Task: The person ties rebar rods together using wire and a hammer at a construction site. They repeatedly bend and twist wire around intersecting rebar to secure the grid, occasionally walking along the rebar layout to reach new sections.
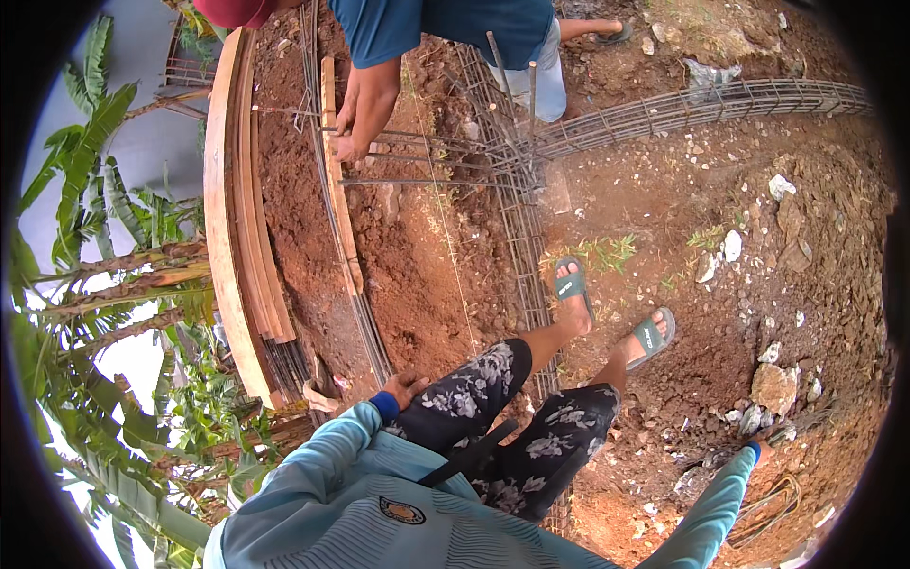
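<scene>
My left hand (406,389) rests beside my left thigh, at the edge of the dark flowered shorts (474,389). Its fingers are loosely bent and apart, with nothing seen in them. Out to the right, my right hand (764,452) reaches down to the ground by some thin dark wires (801,424). Its fingers are too small and unclear to show a grip. Between my sandalled feet and my left side runs a long rebar cage (528,270) lying on the soil.
Ahead, a co-worker's hands (349,133) are at the rebar ends by a wooden board (334,204). Another rebar cage (701,109) curves off right. Planks (227,218) and banana plants (100,204) stand left. Rocks (774,387) and a wire coil (773,507) lie right.
</scene>
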`<state>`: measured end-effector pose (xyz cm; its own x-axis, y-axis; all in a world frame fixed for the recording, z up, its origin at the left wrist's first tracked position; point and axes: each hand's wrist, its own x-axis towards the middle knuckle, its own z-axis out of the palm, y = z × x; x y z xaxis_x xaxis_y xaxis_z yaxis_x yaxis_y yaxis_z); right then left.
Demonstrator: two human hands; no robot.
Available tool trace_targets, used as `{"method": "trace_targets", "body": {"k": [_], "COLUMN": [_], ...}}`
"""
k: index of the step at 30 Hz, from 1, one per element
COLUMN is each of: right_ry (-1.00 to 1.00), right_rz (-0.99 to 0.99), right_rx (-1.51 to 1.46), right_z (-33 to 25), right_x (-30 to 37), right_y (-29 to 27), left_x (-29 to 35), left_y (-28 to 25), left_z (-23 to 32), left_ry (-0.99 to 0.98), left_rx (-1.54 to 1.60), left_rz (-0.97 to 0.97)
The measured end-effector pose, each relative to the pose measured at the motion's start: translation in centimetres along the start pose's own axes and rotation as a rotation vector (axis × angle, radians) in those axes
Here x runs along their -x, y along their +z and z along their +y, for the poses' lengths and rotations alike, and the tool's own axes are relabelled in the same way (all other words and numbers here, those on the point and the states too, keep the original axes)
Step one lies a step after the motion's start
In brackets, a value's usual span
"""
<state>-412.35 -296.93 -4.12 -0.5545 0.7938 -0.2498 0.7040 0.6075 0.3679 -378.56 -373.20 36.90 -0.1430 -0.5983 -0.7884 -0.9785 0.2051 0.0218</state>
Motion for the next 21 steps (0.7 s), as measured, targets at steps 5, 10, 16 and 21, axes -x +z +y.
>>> {"method": "trace_targets", "body": {"k": [5,10,16,21], "right_ry": [0.025,0.086,-0.282,-0.939], "right_rz": [0.010,0.071,0.282,-0.591], "right_rx": [0.083,0.089,0.100,-0.862], "right_z": [-2.8,-4.1,-6.5,-16.5], "right_x": [1.2,0.2,0.5,20.4], "right_y": [-2.7,-6.0,-9.1,-12.0], "left_x": [0.3,-0.9,-4.7,-12.6], "left_y": [2.4,2.3,3.0,-3.1], "left_z": [-8.5,-5.9,-8.4,-4.0], "left_ry": [-0.051,0.044,-0.254,-0.149], "left_rx": [0.144,0.220,0.797,0.965], "left_rz": [-0.063,-0.054,-0.035,0.257]}}
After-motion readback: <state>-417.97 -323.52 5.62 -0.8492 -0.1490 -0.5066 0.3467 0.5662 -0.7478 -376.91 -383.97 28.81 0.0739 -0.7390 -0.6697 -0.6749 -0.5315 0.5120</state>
